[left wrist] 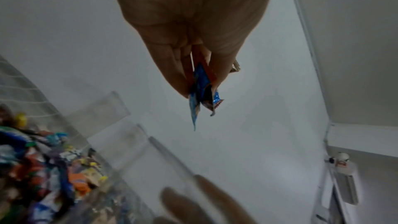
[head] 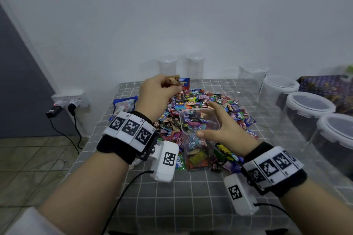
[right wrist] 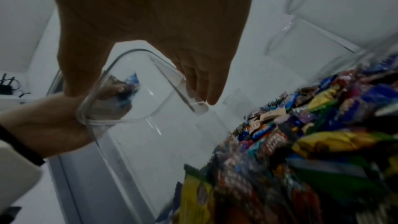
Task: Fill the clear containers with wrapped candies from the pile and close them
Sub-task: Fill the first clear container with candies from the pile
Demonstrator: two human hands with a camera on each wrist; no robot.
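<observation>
Viewing: a surface (head: 191, 196) covered with a grey checked cloth, seen from above, set against a white wall.
Candy pile: a wide heap of wrapped candies (head: 206, 105) in many colours lies at the middle of the surface.
Lidded containers: 3 round clear containers (head: 309, 108) with white-rimmed lids stand in a row along the right edge.
Far containers: 2 tall clear containers (head: 194, 66) stand by the wall behind the pile.
Open container: a square clear container (head: 198, 139) stands upright at the near edge of the pile, lid off, partly filled with candies.
Right hand (head: 225, 129): grasps the open container near its rim, thumb on the near side, fingers on the far side.
Left hand (head: 156, 95): raised above the pile's left side, pinching a few candies (left wrist: 202, 94), blue and orange wrappers showing between the fingertips.
</observation>
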